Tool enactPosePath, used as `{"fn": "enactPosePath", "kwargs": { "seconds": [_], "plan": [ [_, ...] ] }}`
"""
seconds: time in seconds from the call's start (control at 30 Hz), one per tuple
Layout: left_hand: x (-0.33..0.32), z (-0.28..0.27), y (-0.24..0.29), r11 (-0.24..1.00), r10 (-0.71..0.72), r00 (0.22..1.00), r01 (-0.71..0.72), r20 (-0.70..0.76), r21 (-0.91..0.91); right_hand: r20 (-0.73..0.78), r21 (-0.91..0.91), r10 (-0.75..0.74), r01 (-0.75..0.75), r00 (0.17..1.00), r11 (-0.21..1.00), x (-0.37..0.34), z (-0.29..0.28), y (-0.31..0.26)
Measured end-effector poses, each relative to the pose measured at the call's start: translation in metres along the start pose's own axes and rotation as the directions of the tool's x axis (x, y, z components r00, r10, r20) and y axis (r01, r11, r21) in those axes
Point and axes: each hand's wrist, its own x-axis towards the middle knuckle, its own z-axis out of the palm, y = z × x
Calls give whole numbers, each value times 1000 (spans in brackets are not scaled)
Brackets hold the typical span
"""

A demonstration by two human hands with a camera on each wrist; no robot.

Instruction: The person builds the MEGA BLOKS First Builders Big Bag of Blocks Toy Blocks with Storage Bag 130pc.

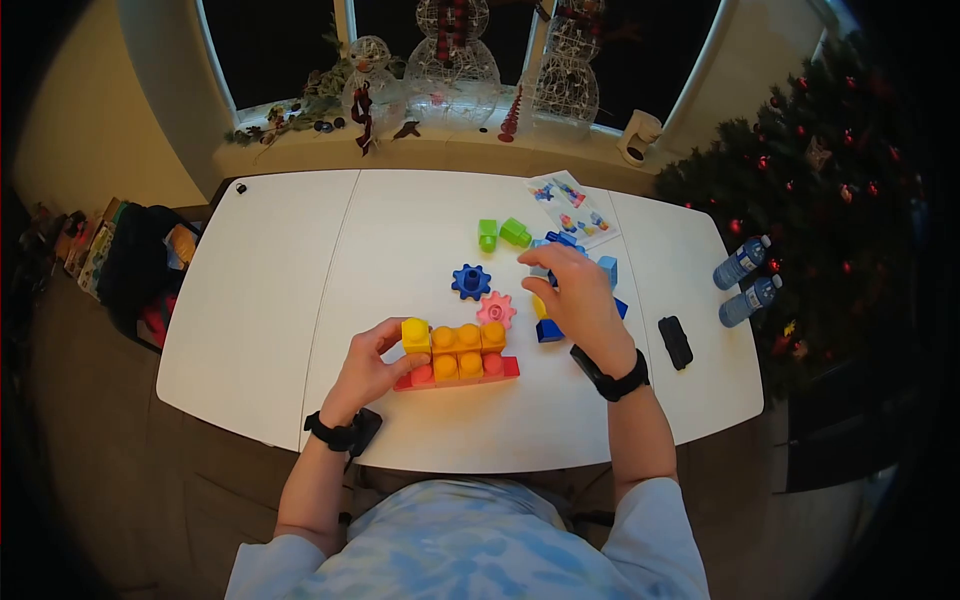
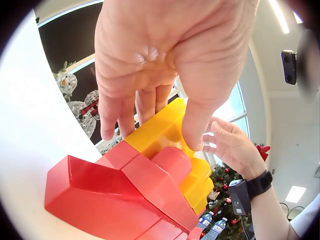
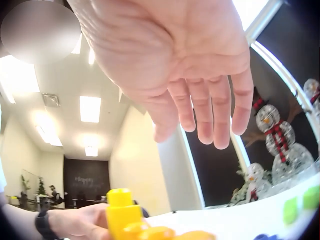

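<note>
1. Two hands are over the table (image 1: pixel 250 300); the left hand (image 1: pixel 368 373) grips the left end of the stack (image 1: pixel 457 356), thumb on the near face, fingers behind, right at the yellow block (image 1: pixel 415 337) that tops that end; pinching both faces looks like a way to stop the stack sliding or tipping.
2. The right hand (image 1: pixel 582 300) holds nothing, its fingers loosely extended and its palm bare in its own wrist view; it hangs over the blue blocks (image 1: pixel 549 331) (it hides some, so I cannot count them), close enough, I judge, to take one.
3. The stack sits on the table directly before the person, red blocks (image 1: pixel 508 367) along the bottom and orange blocks (image 1: pixel 468 341) higher up; the long base probably gives it firm footing, and the central spot suits both hands.
4. Just behind the stack lies the pink gear (image 1: pixel 496 310), with the blue gear (image 1: pixel 471 282) near it and two green blocks (image 1: pixel 487 235) farther back; all seem laid within easy reach.
5. The leaflet (image 1: pixel 575 208) lies at the far side, pictures up, presumably for viewing; the black case (image 1: pixel 675 342) and two bottles (image 1: pixel 742 262) are off right, likely out of the way.
</note>
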Motion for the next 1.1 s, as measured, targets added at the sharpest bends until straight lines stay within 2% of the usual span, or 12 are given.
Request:
{"fn": "enactPosePath", "kwargs": {
  "seconds": [0.07,0.1,0.17,0.4,0.47,0.5,0.57,0.63,0.73,0.83,0.9,1.1],
  "plan": [
    [2,0,0,1000,-2,1000,2,-9,17,176,-292,218,-161,960,943,-17,0,32],
    [2,0,2,1000,3,1000,-2,-13,31,173,-297,221,-163,960,941,-25,0,40],
    [2,1,3,999,6,1000,-5,-15,43,368,-423,444,-277,817,862,-41,5,52],
    [1,2,4,998,32,999,-31,-20,55,326,-506,268,-73,907,859,-74,29,82],
    [2,2,3,997,37,999,-35,-18,69,333,-405,452,-307,828,861,-63,20,69],
    [1,3,3,998,33,999,-32,-21,63,331,-406,455,-311,826,859,-59,18,67],
    [1,3,4,998,31,999,-30,-17,57,162,-12,276,-278,947,960,-53,14,62],
    [1,4,5,999,24,999,-22,-31,49,156,40,286,-295,946,955,-38,4,35],
    [1,3,0,998,33,999,-31,-36,52,25,184,89,-92,996,979,-25,5,21],
    [2,4,1,999,17,999,-15,-48,32,82,232,149,-164,985,959,-13,4,-2],
    [1,4,1,999,22,999,-21,-45,28,69,231,120,-133,990,964,-8,7,-12],
    [1,4,5,998,50,998,-49,-36,32,-68,325,-70,89,995,942,2,23,-30]
  ]
}}
